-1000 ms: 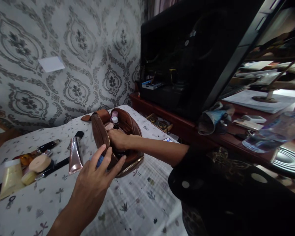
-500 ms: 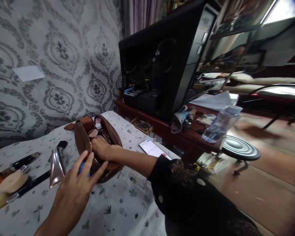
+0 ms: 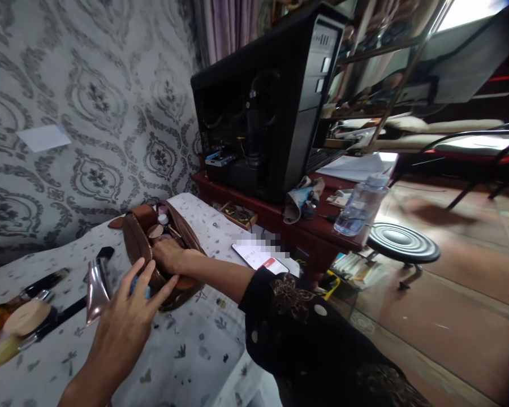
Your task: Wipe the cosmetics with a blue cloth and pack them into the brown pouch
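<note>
A brown zippered pouch (image 3: 133, 240) lies unzipped on the patterned white cloth. My right hand (image 3: 169, 255) reaches into it, and its fingers are hidden among the contents. Small cosmetic items, among them a round pinkish piece (image 3: 155, 231) and a white-capped one (image 3: 163, 219), show in the pouch behind that hand. My left hand (image 3: 121, 319) rests its spread fingertips against the pouch's near side. Something blue (image 3: 141, 288) peeks out between those fingers; its kind is unclear. Just left of the pouch lies a shiny silver-pink squeeze tube (image 3: 96, 294) with a black cap.
Further left are a round beige compact (image 3: 29, 317), a yellow item (image 3: 5, 349) and several dark stick-shaped items. A phone (image 3: 254, 255) lies right of the pouch. Beyond stand a black computer case (image 3: 297, 135), a clear water bottle (image 3: 358, 209) and a round stool (image 3: 402, 242).
The view has shifted slightly, so the surroundings sit further left. Both hands keep nearly the same pose, the right one still inside the pouch.
</note>
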The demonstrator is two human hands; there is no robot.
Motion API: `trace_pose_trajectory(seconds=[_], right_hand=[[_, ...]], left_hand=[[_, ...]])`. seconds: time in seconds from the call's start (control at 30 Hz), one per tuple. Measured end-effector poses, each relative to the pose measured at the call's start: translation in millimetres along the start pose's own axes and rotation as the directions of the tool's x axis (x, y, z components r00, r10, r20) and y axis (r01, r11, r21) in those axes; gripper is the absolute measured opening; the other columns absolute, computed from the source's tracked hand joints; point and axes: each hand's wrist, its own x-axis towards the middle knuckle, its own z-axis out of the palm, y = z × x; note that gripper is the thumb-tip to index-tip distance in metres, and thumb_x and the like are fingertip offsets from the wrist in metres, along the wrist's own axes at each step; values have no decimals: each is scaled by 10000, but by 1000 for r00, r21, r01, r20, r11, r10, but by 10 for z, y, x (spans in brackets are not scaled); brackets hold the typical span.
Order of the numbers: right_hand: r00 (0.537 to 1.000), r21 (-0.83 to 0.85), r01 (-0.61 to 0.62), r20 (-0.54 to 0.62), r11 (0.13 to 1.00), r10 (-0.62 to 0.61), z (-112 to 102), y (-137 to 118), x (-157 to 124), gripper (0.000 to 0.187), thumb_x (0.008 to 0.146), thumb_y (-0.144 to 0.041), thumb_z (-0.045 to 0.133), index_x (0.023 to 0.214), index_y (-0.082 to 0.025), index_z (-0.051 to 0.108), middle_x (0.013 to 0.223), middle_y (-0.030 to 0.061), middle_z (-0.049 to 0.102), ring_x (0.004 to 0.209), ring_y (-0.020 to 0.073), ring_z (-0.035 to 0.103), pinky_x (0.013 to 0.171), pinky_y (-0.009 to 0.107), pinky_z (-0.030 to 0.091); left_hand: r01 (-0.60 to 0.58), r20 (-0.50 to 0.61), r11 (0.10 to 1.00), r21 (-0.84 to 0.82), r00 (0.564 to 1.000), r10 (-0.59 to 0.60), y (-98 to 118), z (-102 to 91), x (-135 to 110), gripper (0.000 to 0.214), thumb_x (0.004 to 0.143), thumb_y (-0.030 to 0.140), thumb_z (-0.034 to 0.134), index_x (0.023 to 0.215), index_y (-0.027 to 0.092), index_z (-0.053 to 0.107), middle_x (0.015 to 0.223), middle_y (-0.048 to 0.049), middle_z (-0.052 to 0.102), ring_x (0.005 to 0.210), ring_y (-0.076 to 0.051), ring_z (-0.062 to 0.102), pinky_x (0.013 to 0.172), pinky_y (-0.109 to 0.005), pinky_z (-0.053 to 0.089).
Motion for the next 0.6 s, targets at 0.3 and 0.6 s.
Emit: trace_pose_trajectory(seconds=[0.3,0.6], right_hand=[[999,20,-15,44,1000,14,-96,-1,-115,209,931,-118,558,1072,-84,709,1099,193,755,1034,273,740,849,340,603],[993,-87,19,122,996,-8,-572,-76,-838,196,957,-132,540,1085,-101,685,1144,170,723,1100,279,699,906,362,565]], left_hand=[[36,17,996,-78,999,-35,-7,39,-42,666,789,-78,412,1240,301,721,1379,-162,594,1332,-373,516,1001,-572,515],[75,101,989,-127,993,-63,-16,-32,-72,732,740,-118,390,1284,272,686,1468,-151,550,1420,-353,441,837,-427,624]])
